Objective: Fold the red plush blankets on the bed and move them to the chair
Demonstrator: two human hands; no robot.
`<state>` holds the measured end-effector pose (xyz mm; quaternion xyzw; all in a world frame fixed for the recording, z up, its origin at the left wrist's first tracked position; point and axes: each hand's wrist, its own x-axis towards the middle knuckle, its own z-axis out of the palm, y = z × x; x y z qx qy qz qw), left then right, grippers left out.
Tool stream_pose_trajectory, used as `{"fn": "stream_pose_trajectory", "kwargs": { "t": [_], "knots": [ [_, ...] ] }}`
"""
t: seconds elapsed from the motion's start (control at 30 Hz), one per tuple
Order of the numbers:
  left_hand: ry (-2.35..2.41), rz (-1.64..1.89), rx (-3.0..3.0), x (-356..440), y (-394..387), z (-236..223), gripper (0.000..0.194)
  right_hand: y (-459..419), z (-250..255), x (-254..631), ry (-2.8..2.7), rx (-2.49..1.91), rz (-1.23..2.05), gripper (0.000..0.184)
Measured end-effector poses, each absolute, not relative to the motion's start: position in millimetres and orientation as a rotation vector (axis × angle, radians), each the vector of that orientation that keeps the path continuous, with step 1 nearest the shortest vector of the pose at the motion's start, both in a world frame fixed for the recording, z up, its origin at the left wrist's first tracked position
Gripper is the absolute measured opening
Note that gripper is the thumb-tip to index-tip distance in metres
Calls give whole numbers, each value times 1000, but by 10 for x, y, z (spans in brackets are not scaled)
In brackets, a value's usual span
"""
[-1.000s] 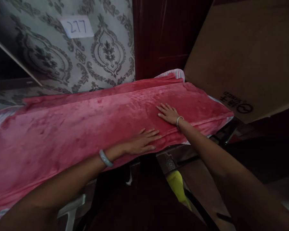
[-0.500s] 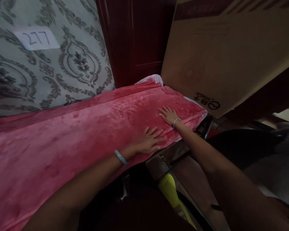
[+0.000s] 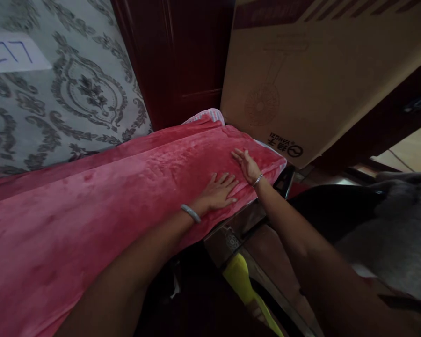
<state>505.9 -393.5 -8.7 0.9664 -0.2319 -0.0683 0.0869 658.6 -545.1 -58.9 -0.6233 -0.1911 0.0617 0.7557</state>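
A long pink plush blanket (image 3: 126, 187) lies folded along the wall, with a striped white edge showing at its far end. My left hand (image 3: 218, 192) rests on it palm down, fingers spread; a grey bangle circles that wrist. Farther along, close to the blanket's right end, my right hand (image 3: 247, 164) is turned partly on its side, fingers stretched out and holding nothing. Whether its edge presses on the plush I cannot tell. A thin silver bracelet is on the right wrist.
Behind the blanket are patterned wallpaper (image 3: 91, 93) with a paper label (image 3: 17, 52) reading 277, and a dark red panel (image 3: 182, 56). A big cardboard box (image 3: 301, 84) leans at the back right. Grey fluffy fabric (image 3: 400, 229) lies at right; a yellow slipper (image 3: 239, 278) is below.
My right hand has rolled from palm down onto its side. The left hand has moved slightly up the blanket. The view has shifted to the right.
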Motion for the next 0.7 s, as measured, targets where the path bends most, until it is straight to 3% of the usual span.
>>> {"fn": "stream_pose_trajectory", "kwargs": {
  "t": [0.2,0.37,0.43,0.53,0.7],
  "knots": [
    [-872,-342,2735,4901,-3914,-122,70,-5371,-518,6529,-483,-1630,70,88],
    [-878,-282,2459,4634,-3690,84,63,-5256,-396,6389,-625,-2177,-1,67],
    [-764,-173,2525,4559,-3470,176,63,-5195,-345,6305,-635,-2328,-34,61],
    [-456,-41,2815,4459,-3028,228,66,-5111,-285,6163,-541,-2633,-133,68],
    [16,-159,3083,4072,-2365,72,68,-5070,-229,6045,-193,-2823,-108,78]
  ]
}}
